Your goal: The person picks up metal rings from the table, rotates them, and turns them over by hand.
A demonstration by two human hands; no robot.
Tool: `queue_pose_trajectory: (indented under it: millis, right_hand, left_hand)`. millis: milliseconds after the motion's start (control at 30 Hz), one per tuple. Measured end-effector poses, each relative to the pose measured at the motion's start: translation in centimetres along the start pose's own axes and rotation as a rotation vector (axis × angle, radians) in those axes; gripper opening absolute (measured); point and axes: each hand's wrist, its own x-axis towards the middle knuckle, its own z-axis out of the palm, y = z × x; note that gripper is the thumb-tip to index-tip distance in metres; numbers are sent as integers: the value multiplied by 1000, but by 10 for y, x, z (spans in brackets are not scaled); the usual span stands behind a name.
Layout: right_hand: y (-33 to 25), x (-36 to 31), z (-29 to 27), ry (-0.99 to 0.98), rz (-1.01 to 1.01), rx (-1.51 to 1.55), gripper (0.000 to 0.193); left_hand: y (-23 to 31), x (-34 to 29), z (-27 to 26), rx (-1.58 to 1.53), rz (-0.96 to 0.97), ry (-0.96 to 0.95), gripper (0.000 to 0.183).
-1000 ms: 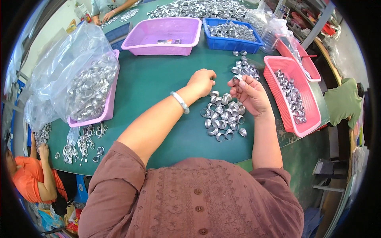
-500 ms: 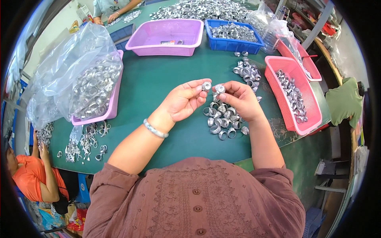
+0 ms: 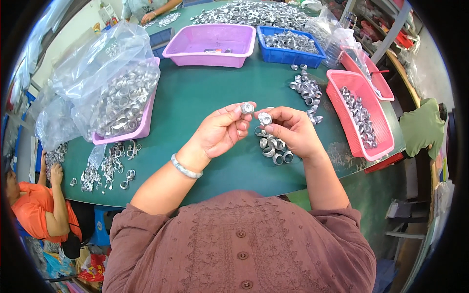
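My left hand (image 3: pixel 218 131) pinches a silver-coloured metal ring (image 3: pixel 247 108) between thumb and fingers, its round top turned toward me. Close beside it, my right hand (image 3: pixel 293 131) grips a second, similar ring (image 3: pixel 265 118). The two rings are held up over the green table, near each other with a small gap between. A loose pile of rings (image 3: pixel 277 158) lies on the table below my right hand, which hides part of it. Farther off to the right is another cluster of rings (image 3: pixel 307 88).
A pink basket (image 3: pixel 337 117) with rings stands at right. At the back are a blue tray (image 3: pixel 293 57) of rings, a purple basket (image 3: pixel 210 59) and a large heap (image 3: pixel 254 13). A bagged purple basket (image 3: pixel 141 133) stands left. Co-workers sit at left and far back.
Both hands, still holding their rings, have shifted slightly left and toward me. The view has shifted a little. Fewer rings show in the pile below my right hand.
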Motion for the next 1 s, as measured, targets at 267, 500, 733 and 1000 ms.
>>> queue_pose_trajectory:
  millis: [267,500,733,1000]
  right_hand:
    - [-4,-43,-25,71,3,58,16]
    - [-5,-96,-55,266,17,43,17]
    - [-10,-112,-68,339,-25,44,17]
    - [11,-87,-70,229,75,93,16]
  left_hand:
    - [-15,56,29,322,-196,312,20]
    - [-48,179,122,468,-145,71,20]
    - [-32,186,70,1804,265,-73,25]
    - [-28,146,28,2061,-322,-29,23]
